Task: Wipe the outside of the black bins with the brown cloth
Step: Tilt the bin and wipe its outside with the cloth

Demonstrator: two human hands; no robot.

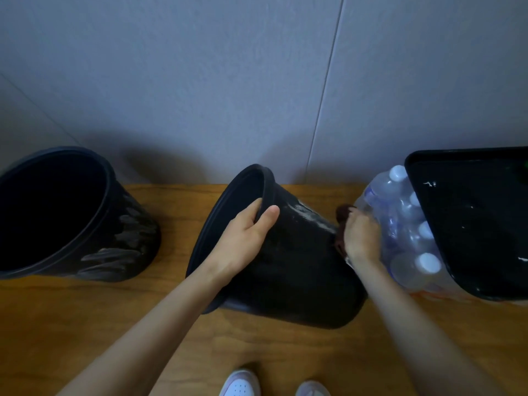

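Note:
A round black bin (297, 270) stands in the middle of the wooden floor, tilted with its mouth to the left. My left hand (245, 235) grips its rim, fingers inside and thumb outside. My right hand (361, 235) holds the brown cloth (343, 214) against the bin's right side near its base; most of the cloth is hidden under the hand. A second round black bin (71, 218) stands at the left with wet streaks on its side. A square black bin (474, 221) stands at the right edge.
A shrink-wrapped pack of water bottles (405, 224) sits between the middle bin and the square bin, close to my right hand. A grey wall (257, 81) rises right behind the bins. My shoes (243, 384) show at the bottom edge.

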